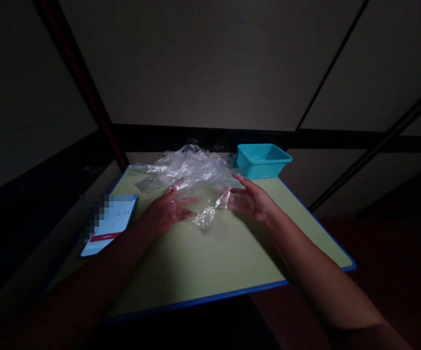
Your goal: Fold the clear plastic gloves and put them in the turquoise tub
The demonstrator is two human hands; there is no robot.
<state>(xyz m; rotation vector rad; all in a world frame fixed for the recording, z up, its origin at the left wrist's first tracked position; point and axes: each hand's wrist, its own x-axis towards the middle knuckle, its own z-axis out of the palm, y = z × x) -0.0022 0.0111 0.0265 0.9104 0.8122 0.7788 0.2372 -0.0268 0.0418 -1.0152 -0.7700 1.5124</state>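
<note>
A clear plastic bag lies in loose folds between my two hands, over the middle of the table. My left hand is at its left side, thumb raised and fingers stretched toward the right, with thin film against the fingers. From the other side my right hand reaches in, thumb up and apart from the fingers, which show through the film. Neither hand visibly pinches the plastic; whether the fingers are inside or behind it I cannot tell. Just beyond is a crumpled heap of clear plastic bags.
A turquoise plastic basket stands at the back right corner. On the left lies a phone with its screen lit. The pale green table has a blue edge, and dark panelled walls rise behind it.
</note>
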